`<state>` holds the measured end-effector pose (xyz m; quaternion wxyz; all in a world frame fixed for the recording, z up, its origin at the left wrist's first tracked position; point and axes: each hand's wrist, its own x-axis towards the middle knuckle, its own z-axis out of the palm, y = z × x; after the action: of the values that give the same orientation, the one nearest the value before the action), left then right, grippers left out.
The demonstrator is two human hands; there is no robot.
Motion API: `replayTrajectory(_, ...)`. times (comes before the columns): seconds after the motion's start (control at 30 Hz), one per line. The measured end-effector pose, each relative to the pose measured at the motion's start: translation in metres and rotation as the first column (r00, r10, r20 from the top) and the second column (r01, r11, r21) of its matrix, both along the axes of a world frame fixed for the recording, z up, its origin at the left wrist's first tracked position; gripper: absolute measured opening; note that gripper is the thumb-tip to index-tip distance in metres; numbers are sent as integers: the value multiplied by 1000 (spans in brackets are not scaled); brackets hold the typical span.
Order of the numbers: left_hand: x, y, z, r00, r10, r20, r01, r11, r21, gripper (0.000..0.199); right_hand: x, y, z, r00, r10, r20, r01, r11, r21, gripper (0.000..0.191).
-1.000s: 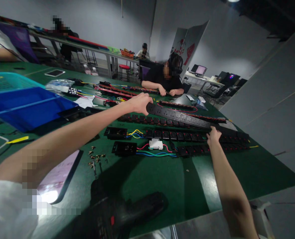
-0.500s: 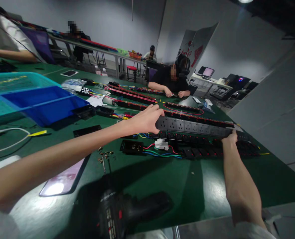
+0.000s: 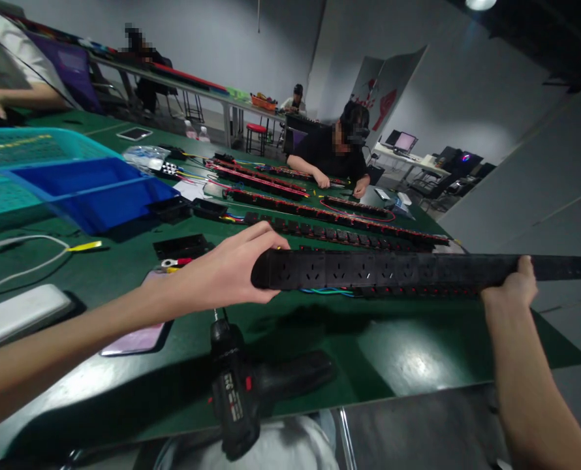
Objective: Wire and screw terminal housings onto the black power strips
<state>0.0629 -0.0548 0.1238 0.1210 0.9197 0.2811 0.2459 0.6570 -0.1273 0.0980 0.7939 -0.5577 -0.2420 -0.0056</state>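
A long black socket strip point(image 3: 339, 271) with a row of outlets facing me is held up above the green table point(image 3: 314, 391). My left hand point(image 3: 244, 267) grips its left end, fingers on top and thumb below. Farther right, my right hand point(image 3: 513, 287) is closed on the strip from its near side. Partly hidden behind it lie wired black socket rows with blue and green wires. Below the left end, a black power drill point(image 3: 234, 385) rests at the table's near edge.
A blue bin point(image 3: 94, 196) and a teal basket point(image 3: 50, 147) stand at the left. A white cable point(image 3: 21, 241), a white box point(image 3: 26, 313) and a phone point(image 3: 134, 343) lie nearer. Across the table, a person point(image 3: 339, 147) works beside several wired strips point(image 3: 320, 215).
Both hands have brought the socket strip nearer and raised it off the wired rows. Its left end has shifted left, and my right hand has moved right.
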Motion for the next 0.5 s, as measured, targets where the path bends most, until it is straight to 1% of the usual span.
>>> replayTrajectory(0.1, -17, -19, -15, 999, -28, -23, 26, 996, -80, 51, -27, -44, -13, 981, -93, -169, 95, 996, -2, 40)
replayTrajectory(0.17, -24, -26, -27, 996, -61, -67, 51, 988, -147, 49, -46, -67, -28, 959, -142, -245, 138, 990, -31, 40)
replayTrajectory(0.23, -26, -28, -38, 991, -91, -96, 72, 979, -192, 47, -60, -82, -46, 936, -172, -308, 155, 985, -80, 38)
replayTrajectory(0.3, -24, -25, -49, 988, -113, -109, 88, 973, -213, 45, -70, -89, -64, 910, -198, -364, 158, 978, -137, 37)
replayTrajectory(0.37, -18, -19, -57, 982, -149, -115, 121, 968, -222, 45, -75, -90, -80, 886, -226, -405, 159, 968, -192, 35)
replayTrajectory(0.5, 1, -5, -71, 975, -189, -119, 157, 959, -238, 48, -72, -84, -102, 850, -278, -446, 163, 946, -280, 34)
